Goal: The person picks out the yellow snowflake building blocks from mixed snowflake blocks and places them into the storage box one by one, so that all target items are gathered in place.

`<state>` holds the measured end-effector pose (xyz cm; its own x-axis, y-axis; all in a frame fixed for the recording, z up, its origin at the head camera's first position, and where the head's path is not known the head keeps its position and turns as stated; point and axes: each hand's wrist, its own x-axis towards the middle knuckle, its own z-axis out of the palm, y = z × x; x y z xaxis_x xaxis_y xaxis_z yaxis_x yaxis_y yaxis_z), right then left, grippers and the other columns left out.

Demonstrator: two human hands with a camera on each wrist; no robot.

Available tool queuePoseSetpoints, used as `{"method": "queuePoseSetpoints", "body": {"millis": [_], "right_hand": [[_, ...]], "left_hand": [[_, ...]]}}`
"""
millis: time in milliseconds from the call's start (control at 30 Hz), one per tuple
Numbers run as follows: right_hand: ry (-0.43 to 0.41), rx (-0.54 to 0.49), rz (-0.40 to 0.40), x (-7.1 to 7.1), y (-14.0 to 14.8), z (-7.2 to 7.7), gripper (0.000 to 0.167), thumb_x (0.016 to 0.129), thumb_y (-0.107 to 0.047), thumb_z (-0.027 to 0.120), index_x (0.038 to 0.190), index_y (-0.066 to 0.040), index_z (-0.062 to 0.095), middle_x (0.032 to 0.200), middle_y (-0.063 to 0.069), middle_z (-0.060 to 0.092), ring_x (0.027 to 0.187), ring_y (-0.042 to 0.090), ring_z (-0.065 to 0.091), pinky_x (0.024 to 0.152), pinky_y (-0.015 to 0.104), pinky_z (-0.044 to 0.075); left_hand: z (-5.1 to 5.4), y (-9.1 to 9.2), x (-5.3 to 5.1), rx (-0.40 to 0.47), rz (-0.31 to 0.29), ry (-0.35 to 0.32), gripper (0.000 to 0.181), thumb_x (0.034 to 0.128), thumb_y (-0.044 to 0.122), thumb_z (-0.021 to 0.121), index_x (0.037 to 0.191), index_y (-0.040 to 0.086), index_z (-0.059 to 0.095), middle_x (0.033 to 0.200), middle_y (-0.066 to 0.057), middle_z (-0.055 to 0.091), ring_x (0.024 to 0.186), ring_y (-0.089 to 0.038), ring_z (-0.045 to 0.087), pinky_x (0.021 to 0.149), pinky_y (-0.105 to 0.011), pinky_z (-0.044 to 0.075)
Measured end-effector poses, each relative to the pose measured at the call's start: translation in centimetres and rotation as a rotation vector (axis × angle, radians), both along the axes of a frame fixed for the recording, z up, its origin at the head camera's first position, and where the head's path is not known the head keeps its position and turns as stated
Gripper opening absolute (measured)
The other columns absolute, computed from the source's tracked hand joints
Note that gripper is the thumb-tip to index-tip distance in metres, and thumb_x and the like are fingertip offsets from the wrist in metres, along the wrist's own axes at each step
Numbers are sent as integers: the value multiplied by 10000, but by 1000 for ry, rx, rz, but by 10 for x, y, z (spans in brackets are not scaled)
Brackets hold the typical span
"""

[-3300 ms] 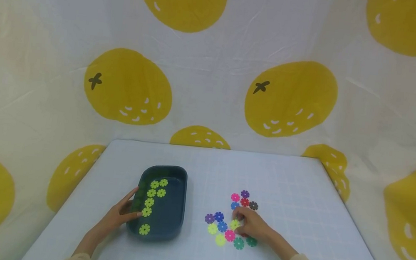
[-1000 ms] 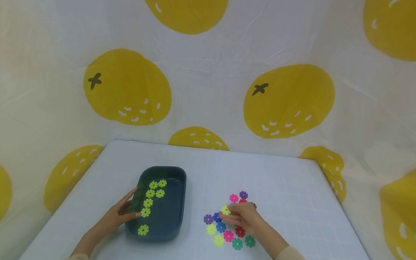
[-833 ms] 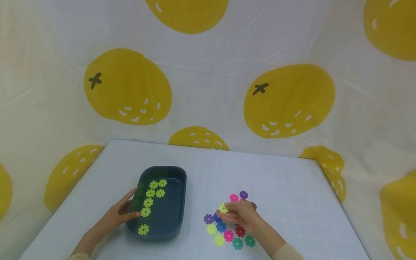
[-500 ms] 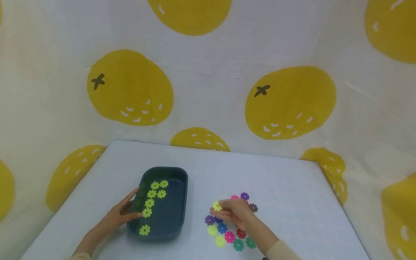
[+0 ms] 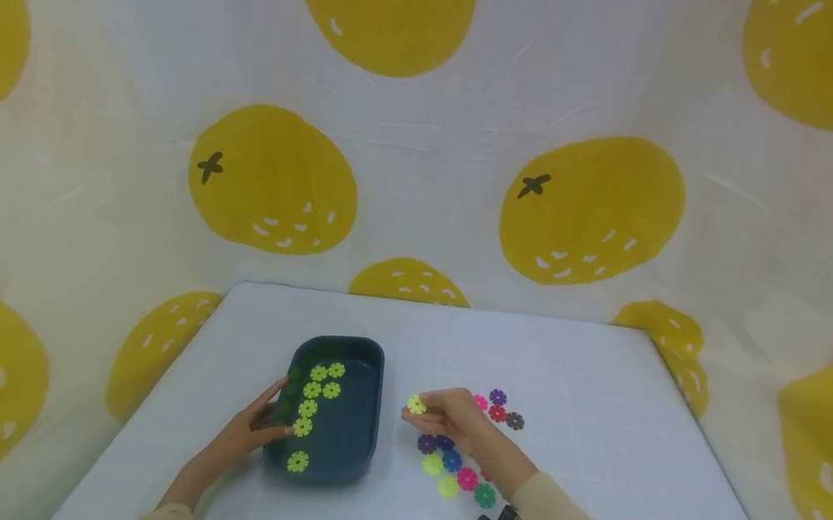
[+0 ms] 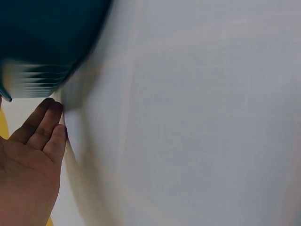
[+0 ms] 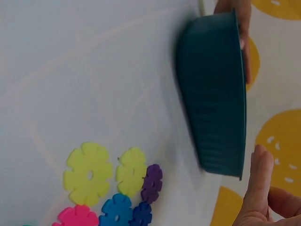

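My right hand (image 5: 454,416) pinches a yellow-green flower-shaped plastic disc (image 5: 416,404) between thumb and fingertips. It is raised just right of the dark teal tray (image 5: 347,433). My left hand (image 5: 243,434) holds the tray's left side, thumb over the rim and fingers along the outer wall. The left wrist view shows those fingers (image 6: 44,125) fairly straight beside the tray. Several yellow-green discs (image 5: 308,409) lie flat inside the tray. Below the right hand, a loose group of mixed discs, among them a pink disc (image 5: 466,478), lies on the table; the hand and forearm cover some.
Two yellow-green discs (image 5: 433,464) lie at the near left of the loose group, beside blue and purple ones. Farther back are a purple disc (image 5: 498,396) and a brown disc (image 5: 515,421). A white cloth covers the table (image 5: 586,377); a lemon-print curtain hangs behind.
My right hand has picked up a yellow-green disc from the loose group and carried it left, toward the tray. The left hand and tray have stayed in place; the head view has shifted slightly.
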<state>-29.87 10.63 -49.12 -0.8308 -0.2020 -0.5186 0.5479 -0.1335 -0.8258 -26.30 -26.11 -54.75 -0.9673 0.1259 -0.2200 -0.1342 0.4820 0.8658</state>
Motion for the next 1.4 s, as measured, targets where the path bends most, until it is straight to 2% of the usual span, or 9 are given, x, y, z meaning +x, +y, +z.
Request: {"method": "queuePoseSetpoints", "body": {"millis": [333, 600, 867, 1200, 1400], "right_hand": [[22, -25, 68, -8, -22, 14, 342, 984, -117, 602, 1253, 90, 556, 1066, 208, 728, 987, 296, 735, 843, 331, 602], [53, -37, 130, -16, -46, 24, 319, 978, -88, 594, 1232, 103, 568, 1035, 212, 734, 960, 300, 743, 838, 338, 605], [67, -47, 154, -20, -73, 28, 267, 961, -51, 601, 1165, 121, 595, 1014, 245, 734, 912, 299, 751, 784, 323, 617], [58, 1, 182, -31, -100, 30, 264, 954, -32, 607, 1176, 107, 578, 928, 245, 737, 868, 317, 754, 718, 307, 622], [46, 7, 249, -44, -115, 35, 250, 970, -19, 576, 1169, 131, 592, 963, 272, 719, 914, 352, 740, 719, 307, 617]], "left_hand": [[0, 1, 1, 7, -7, 13, 917, 875, 334, 758, 1581, 380, 174, 1611, -260, 215, 1457, -478, 265, 1154, -597, 321], [-2, -1, 1, 17, 1, 12, 915, 866, 362, 762, 1570, 416, 180, 1633, -223, 186, 1477, -460, 226, 1173, -592, 286], [-2, -2, 2, 31, -30, 59, 894, 878, 314, 757, 1573, 383, 200, 1633, -227, 187, 1475, -462, 231, 1170, -545, 321], [1, 0, 2, 41, -20, 37, 886, 881, 323, 753, 1571, 390, 202, 1631, -227, 193, 1481, -454, 224, 1167, -554, 320], [-1, 0, 1, 34, -18, 45, 876, 885, 331, 748, 1567, 405, 202, 1630, -223, 203, 1479, -449, 238, 1164, -542, 330]]}}
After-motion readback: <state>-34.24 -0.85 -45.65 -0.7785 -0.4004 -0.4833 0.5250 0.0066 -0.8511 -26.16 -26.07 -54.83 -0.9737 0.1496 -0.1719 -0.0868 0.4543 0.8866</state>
